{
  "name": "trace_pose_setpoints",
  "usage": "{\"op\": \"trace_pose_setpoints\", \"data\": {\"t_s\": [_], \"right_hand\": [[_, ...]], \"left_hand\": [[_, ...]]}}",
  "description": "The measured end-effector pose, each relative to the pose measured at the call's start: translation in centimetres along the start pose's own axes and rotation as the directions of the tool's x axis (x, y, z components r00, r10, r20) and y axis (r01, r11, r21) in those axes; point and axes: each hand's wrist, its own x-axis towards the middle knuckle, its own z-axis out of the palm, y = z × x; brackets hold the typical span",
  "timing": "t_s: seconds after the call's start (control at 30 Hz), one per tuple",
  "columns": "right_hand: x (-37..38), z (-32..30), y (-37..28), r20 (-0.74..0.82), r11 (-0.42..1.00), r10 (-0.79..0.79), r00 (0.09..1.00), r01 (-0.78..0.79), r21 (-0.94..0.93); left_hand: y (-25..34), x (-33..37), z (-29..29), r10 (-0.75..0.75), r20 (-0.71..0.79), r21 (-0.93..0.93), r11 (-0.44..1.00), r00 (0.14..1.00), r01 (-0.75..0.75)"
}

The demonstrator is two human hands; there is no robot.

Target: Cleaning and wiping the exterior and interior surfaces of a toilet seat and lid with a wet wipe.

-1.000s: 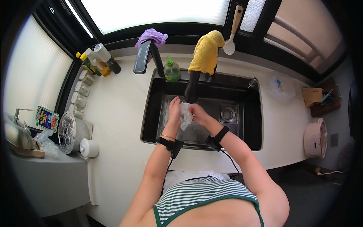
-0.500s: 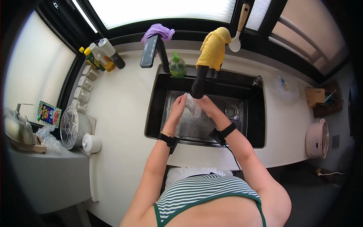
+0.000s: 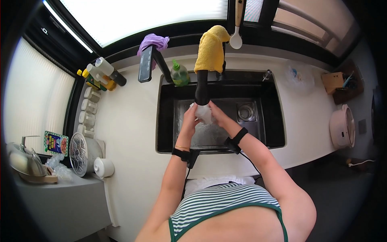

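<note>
Under the black tap spout (image 3: 202, 93), a soft white crumpled thing, cloth-like (image 3: 204, 114), sits between my two hands inside the dark sink (image 3: 167, 135). My left hand (image 3: 190, 119) grips its left side with the fingers curled round. From the right, my right hand (image 3: 219, 115) holds the other side, its fingertips partly hidden by the spout and the white thing. Water glistens on the sink bottom below them. A yellow towel (image 3: 210, 51) is draped over the upper part of the tap.
Behind the sink stand a green soap bottle (image 3: 179, 75) and a dark flat device (image 3: 145, 67) on a black post with purple cloth (image 3: 153, 42). A white spoon (image 3: 236, 40) hangs at the window. Jars (image 3: 89, 106) line the left; a pink cooker (image 3: 340, 127) stands right.
The whole view has shifted slightly. Between my hands the white thing looks more bunched and fuller, and my left fingers curl further round it.
</note>
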Motion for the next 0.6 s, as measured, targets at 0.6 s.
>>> {"op": "trace_pose_setpoints", "data": {"t_s": [0.6], "right_hand": [[-1.0,5.0,-1.4,-0.191,0.767,-0.451,0.872,0.269,-0.583]], "left_hand": [[-5.9,5.1,-2.0,-0.424,0.137,-0.632,0.659,0.895,0.409]]}}
